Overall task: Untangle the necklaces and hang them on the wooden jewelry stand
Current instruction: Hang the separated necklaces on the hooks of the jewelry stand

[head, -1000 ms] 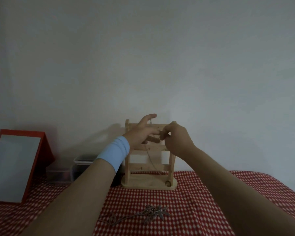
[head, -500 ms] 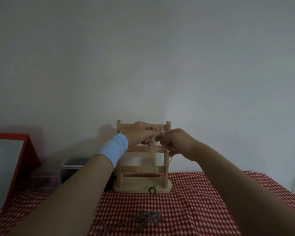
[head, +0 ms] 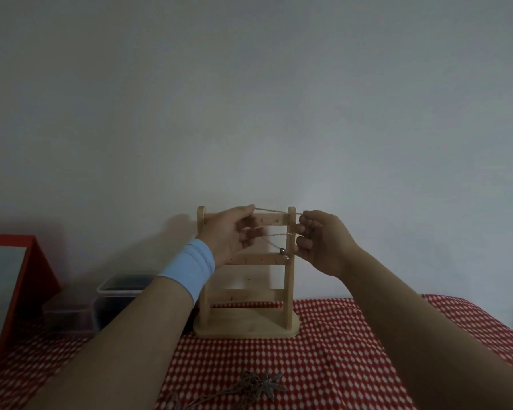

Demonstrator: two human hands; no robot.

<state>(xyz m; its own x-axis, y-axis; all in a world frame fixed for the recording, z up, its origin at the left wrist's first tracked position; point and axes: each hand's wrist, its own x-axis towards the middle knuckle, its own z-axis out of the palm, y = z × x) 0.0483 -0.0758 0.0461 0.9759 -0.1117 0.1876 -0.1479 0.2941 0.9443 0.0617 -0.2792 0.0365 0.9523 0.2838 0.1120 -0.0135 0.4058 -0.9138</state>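
Note:
A wooden jewelry stand with three crossbars stands on the red checked cloth against the wall. My left hand, with a light blue wristband, and my right hand hold a thin chain necklace stretched level between them at the stand's top bar. A second strand runs lower between the hands, and a small round pendant dangles near the middle bar. Another necklace with a dark leaf-shaped pendant lies on the cloth in front of the stand.
A red-framed board leans at the far left. Clear plastic boxes sit left of the stand, behind my left forearm. The red checked tablecloth covers the table up to the white wall.
My hands have drawn apart, pulling the chain taut across the stand's top. The pendant rose from the base to the middle bar.

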